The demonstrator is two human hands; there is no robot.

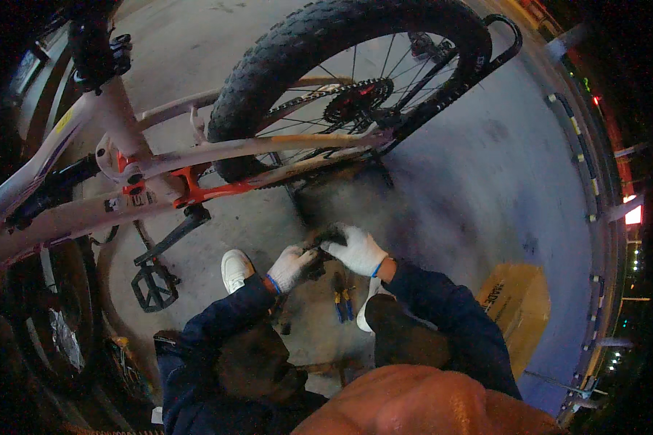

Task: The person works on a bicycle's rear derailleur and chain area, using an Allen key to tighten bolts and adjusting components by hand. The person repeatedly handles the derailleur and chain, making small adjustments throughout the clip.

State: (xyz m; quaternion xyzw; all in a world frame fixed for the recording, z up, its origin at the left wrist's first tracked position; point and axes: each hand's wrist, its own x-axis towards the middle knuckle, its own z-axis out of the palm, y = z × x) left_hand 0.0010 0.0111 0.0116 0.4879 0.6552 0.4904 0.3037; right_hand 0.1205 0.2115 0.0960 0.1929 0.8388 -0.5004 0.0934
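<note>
Both my hands wear white knitted gloves with blue cuff edges and meet low over the floor in front of me. My left hand (289, 268) has its fingers closed on a small dark part (329, 237), too dim to tell its kind. From the other side my right hand (357, 251) pinches the same part, fingers bent over it. Just beyond them is a bicycle with a pale frame (228, 156) and orange-red linkage (196, 190). Its knobby rear tyre (243, 98) and sprocket cassette (359, 100) are in view. Pliers (343, 301) with blue and yellow handles lie between my feet.
A black flat pedal (154, 286) on its crank juts out at the left. A brown cardboard box (519, 308) stands on the right, near my right arm. Another wheel (58, 326) is at the far left. White shoes (236, 270) flank the pliers. A striped barrier (584, 159) runs along the right.
</note>
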